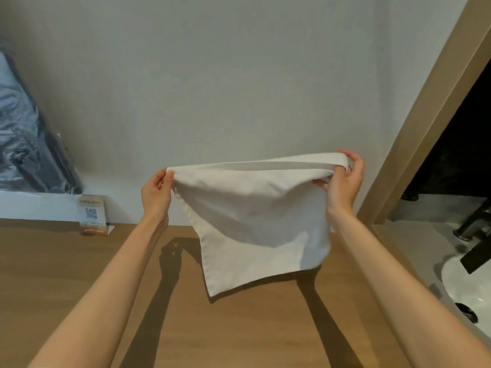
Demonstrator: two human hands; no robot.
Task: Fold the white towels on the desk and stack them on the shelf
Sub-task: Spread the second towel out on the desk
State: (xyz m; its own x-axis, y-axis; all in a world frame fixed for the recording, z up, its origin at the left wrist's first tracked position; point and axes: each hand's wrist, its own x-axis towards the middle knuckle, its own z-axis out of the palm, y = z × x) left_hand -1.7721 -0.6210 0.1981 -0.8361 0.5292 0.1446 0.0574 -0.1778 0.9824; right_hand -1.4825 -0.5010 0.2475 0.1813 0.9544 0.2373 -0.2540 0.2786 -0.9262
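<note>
A wood-grain brown tabletop [79,288] spreads across the lower frame beneath a pale grey wall, and above it you hold a white, doubled-over cloth towel [255,221] in the air, its upper edge stretched from nine o'clock to three o'clock between your two hands. The towel hangs clear of the tabletop, its lowest corner pointing toward six o'clock and casting a shadow on the wood.

It looks light and entirely limp: the body sags and creases between your grips, and the free lower edge swings toward five o'clock. Expect no stiffness to help you. It will likely hold shape only where pinched or laid flat, so the top corners are the places to keep hold, with the layers pinched together to stop them sliding apart. The weave appears soft and not slippery, and nothing about it is fragile.

Your left hand [156,192] sits at the towel's nine o'clock corner, thumb and fingers closed narrowly on the folded edge. Your right hand [342,179] sits at the three o'clock corner, closed around the doubled hem, which wraps over its fingers. Both forearms reach up from the bottom of the frame, so the towel lies directly ahead of you, between and below the hands.

At the tabletop's far left, about nine o'clock from the towel, stands a small WIFI card with a QR code [93,216]. No shelf shows here.
</note>
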